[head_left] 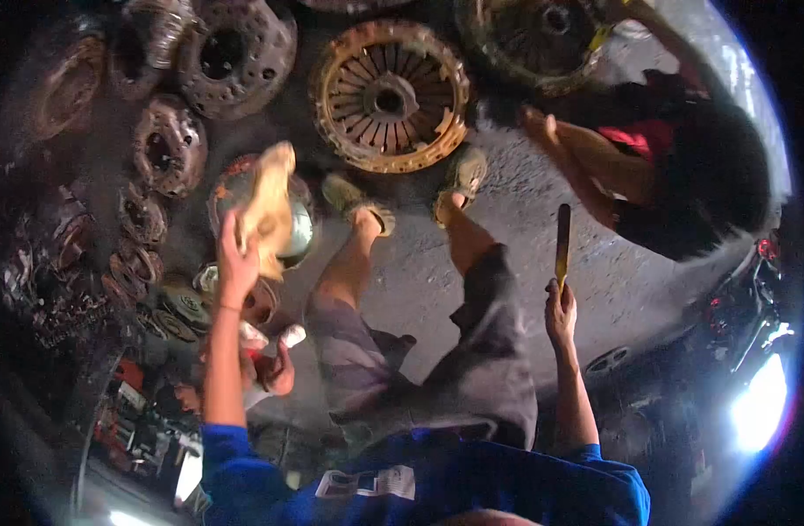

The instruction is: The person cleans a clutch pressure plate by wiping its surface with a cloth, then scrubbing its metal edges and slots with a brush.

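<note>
My left hand (238,263) is closed around a crumpled tan cloth (272,206), smeared by motion, which hangs in front of a round metal part (298,235) on the floor. In my right hand (560,311) is a flat tool with a long dark blade (563,232) and a yellow handle; it looks like a file or scraper, pointing away from me. Just beyond my feet lies a rusty clutch pressure plate (389,98) with radial fingers, which neither hand touches.
Metal discs and rings (170,145) lie along the left side. Another clutch plate (551,44) lies at the far right, where a crouching person (683,167) works close by. A second person (266,373) is at the lower left. My shoes (463,175) stand on the dark floor (498,228).
</note>
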The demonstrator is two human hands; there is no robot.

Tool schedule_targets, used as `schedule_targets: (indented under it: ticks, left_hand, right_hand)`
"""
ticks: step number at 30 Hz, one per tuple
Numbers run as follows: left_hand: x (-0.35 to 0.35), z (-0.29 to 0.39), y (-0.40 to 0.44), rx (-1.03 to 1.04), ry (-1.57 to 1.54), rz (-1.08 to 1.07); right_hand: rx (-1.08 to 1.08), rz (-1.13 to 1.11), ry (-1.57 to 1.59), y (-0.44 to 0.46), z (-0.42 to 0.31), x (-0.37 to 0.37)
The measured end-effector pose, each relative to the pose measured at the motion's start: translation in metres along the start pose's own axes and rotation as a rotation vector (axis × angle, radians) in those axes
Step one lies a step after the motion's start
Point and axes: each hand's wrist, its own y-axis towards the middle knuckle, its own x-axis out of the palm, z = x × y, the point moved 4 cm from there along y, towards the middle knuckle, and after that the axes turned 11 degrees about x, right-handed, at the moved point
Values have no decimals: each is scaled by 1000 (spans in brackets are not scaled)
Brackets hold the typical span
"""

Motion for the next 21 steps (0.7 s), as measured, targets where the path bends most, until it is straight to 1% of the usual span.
schedule_targets:
  ticks: [1,3,5,6,7,9,10,11,12,13,15,16,19,20,21]
  left_hand:
    - [12,14,51,39,-53,-31]
    - [48,-15,135,246,-57,-40]
    - [85,-24,206,309,-70,-10]
    - [110,-33,243,284,-123,-50]
    - [134,-42,276,259,-171,-82]
    - [181,-44,334,402,-13,-130]
    - [213,-48,362,604,-24,-78]
    - [240,-45,391,814,-34,-18]
    - [269,-36,419,915,-77,-76]
    - [298,-22,439,1010,-127,-141]
    - [344,14,462,1205,269,-234]
    - [352,5,468,1212,227,-224]
    - [333,-36,468,1211,132,-223]
    - [319,-49,466,1216,101,-217]
    - [304,-57,464,1225,71,-205]
  right_hand:
    - [11,-8,-5,14,4,15]
    - [84,-26,62,46,24,41]
    - [40,78,83,87,59,72]
    - [150,134,210,112,93,86]
    - [172,104,190,129,99,103]
    - [196,49,160,157,79,133]
    - [211,27,149,167,64,148]
    - [170,9,30,179,39,159]
    - [125,-2,-87,189,12,169]
    - [88,-9,-210,196,-12,176]
    - [-26,-2,-174,214,-41,194]
    - [-84,10,-154,223,-47,200]
    - [-275,12,-43,244,-78,214]
    - [-180,1,-96,244,-95,214]
    - [-203,-1,-101,246,-99,215]
